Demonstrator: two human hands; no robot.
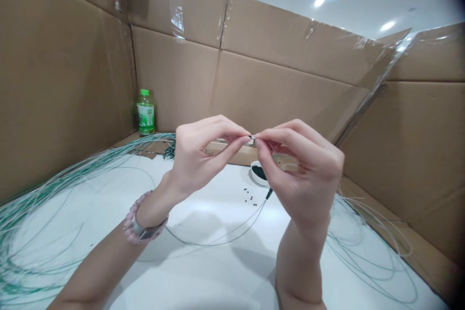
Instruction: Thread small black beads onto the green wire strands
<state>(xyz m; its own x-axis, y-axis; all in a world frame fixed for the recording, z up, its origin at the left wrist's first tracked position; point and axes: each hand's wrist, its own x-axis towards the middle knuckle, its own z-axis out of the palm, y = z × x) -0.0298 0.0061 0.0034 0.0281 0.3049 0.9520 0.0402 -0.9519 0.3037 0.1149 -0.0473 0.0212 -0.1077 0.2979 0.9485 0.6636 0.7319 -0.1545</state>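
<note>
In the middle of the view, my left hand and my right hand meet, thumb and fingertips almost touching. A tiny black piece is pinched in my left fingertips. My right fingers grip the end of a thin pale wire, close against that piece. Below them stands a white bowl full of small black pieces, partly behind my right hand. Several loose black pieces lie on the white tabletop. Beside them, a dark ribbed sleeve has thin wires running from it.
A large bundle of green and white wires sweeps along the left side. More wire loops lie at the right. A green bottle stands at the back left. Tall cardboard walls enclose the table.
</note>
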